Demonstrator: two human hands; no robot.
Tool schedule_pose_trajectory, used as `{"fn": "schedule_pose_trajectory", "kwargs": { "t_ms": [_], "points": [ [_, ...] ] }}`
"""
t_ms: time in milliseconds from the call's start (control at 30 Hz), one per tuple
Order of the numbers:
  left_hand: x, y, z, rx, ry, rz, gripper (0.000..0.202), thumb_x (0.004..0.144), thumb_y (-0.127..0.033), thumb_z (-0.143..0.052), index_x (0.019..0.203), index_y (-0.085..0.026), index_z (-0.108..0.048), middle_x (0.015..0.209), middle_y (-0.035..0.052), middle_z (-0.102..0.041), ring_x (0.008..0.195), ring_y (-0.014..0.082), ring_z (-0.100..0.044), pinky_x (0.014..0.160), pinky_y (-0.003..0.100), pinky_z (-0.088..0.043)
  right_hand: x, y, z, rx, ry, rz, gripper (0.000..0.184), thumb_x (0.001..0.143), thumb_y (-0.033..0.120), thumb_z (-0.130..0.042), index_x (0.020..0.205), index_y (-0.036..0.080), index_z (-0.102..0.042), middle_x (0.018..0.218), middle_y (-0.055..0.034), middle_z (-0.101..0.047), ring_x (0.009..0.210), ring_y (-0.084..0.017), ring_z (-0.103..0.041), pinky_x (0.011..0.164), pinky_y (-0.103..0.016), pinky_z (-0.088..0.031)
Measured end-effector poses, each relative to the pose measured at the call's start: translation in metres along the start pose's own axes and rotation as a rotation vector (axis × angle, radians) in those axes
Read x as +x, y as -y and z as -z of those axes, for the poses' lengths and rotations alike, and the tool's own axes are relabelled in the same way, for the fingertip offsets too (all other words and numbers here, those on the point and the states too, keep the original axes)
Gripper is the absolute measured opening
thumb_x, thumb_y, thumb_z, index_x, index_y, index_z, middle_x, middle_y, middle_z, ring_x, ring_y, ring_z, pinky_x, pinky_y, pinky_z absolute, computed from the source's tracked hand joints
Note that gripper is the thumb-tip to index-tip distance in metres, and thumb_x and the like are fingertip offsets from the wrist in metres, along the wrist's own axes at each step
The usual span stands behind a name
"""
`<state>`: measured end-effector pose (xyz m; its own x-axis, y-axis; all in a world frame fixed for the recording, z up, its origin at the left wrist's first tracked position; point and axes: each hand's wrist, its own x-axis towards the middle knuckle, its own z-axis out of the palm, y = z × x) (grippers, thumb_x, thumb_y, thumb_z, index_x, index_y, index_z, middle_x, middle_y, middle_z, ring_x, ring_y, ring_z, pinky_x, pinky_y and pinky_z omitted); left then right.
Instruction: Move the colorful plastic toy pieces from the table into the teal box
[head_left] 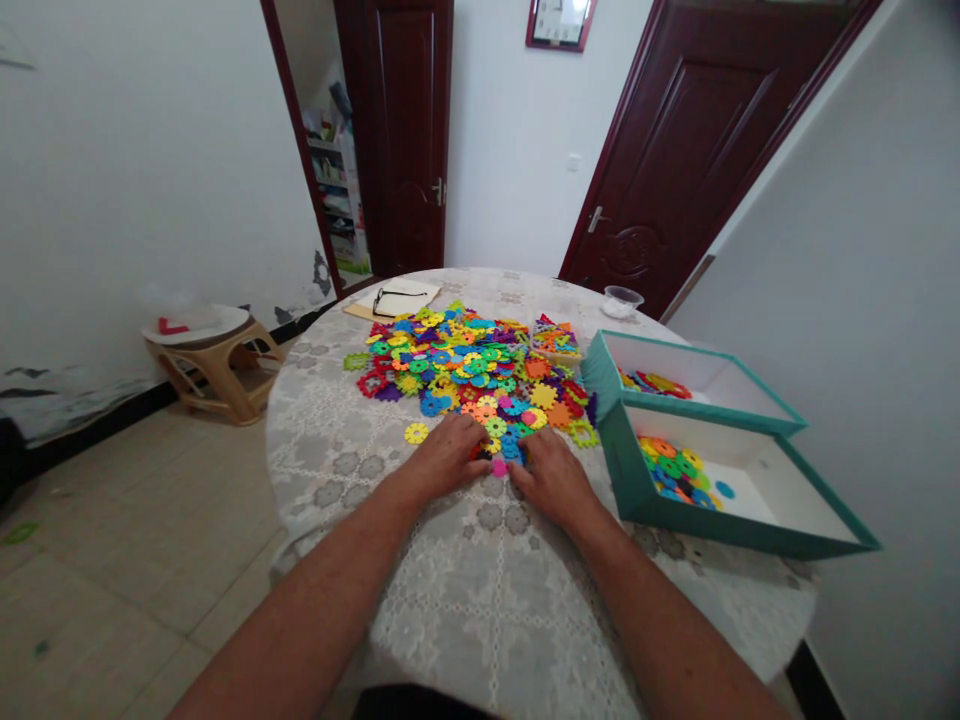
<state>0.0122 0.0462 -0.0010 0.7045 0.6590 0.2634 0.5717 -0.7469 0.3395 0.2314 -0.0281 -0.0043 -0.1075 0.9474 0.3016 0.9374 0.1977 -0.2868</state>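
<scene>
A big heap of colourful plastic snowflake discs and gear-shaped pieces [465, 355] lies on the table. My left hand [450, 455] rests at the near edge of the heap, fingers bent and thumb apart, touching the pieces there. Opposite it, my right hand [553, 475] lies palm down against the same edge, its thumb pointing inward. Between the two hands are blue and yellow discs and a pink disc [499, 467]. Both hands seem to cup loose pieces without gripping one; the fingertips are partly hidden. A yellow disc [416, 433] lies apart, left of my left hand.
On the right stand two teal-edged box halves: the nearer box [780, 500] holds several discs, the farther box [727, 380] more pieces. A small filled tub [555, 345], a clear bowl [621, 302] and glasses [397, 295] on paper are farther back. A stool [217, 370] stands left.
</scene>
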Motion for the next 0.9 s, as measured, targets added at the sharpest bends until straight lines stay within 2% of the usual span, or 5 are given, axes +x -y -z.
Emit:
{"fn": "schedule_pose_trajectory", "kwargs": {
  "t_ms": [300,467,700,800,900],
  "points": [
    [0.004,0.000,-0.013,-0.131,-0.032,-0.045,0.012,0.093,-0.028,-0.067,0.103,-0.021,-0.065,0.102,0.0062,-0.066,0.098,0.0218,-0.059,0.088,0.034,-0.047,0.001,-0.007,0.003,0.237,0.059,-0.023,0.014,0.088,0.022,-0.065,0.102,0.021,-0.065,0.092,-0.0024,-0.067,0.084,-0.019,-0.059,0.075,-0.029,-0.041],
    [0.004,-0.007,-0.014,-0.094,-0.054,-0.009,0.026,0.094,-0.029,-0.065,0.117,-0.020,-0.063,0.113,0.0093,-0.065,0.109,0.0249,-0.059,0.096,0.038,-0.048,0.003,-0.009,-0.001,0.293,0.041,0.012,0.023,0.090,0.020,-0.064,0.113,0.022,-0.069,0.103,-0.0045,-0.072,0.089,-0.020,-0.063,0.082,-0.030,-0.045],
    [0.007,-0.010,-0.014,-0.065,-0.029,0.008,0.025,0.094,-0.030,-0.062,0.117,-0.021,-0.064,0.113,0.0097,-0.063,0.110,0.0259,-0.058,0.098,0.040,-0.048,0.013,-0.012,-0.012,0.232,-0.033,0.019,0.047,0.093,0.021,-0.061,0.140,0.017,-0.058,0.122,-0.0116,-0.071,0.102,-0.023,-0.066,0.094,-0.037,-0.050],
    [0.007,-0.010,-0.014,-0.078,-0.018,0.011,0.030,0.093,-0.030,-0.062,0.123,-0.022,-0.064,0.115,0.0094,-0.063,0.112,0.0262,-0.057,0.100,0.041,-0.048,0.016,-0.011,-0.015,0.198,-0.045,0.052,0.047,0.095,0.021,-0.059,0.141,0.018,-0.057,0.131,-0.0127,-0.068,0.115,-0.025,-0.063,0.102,-0.038,-0.048],
    [0.007,-0.011,-0.014,-0.082,-0.012,0.012,0.030,0.094,-0.029,-0.060,0.124,-0.025,-0.065,0.115,0.0088,-0.062,0.112,0.0259,-0.057,0.099,0.040,-0.048,0.017,-0.008,-0.014,0.151,-0.001,0.069,0.033,0.097,0.021,-0.056,0.129,0.020,-0.065,0.122,-0.0108,-0.070,0.113,-0.023,-0.063,0.099,-0.035,-0.047]
  ]
}}
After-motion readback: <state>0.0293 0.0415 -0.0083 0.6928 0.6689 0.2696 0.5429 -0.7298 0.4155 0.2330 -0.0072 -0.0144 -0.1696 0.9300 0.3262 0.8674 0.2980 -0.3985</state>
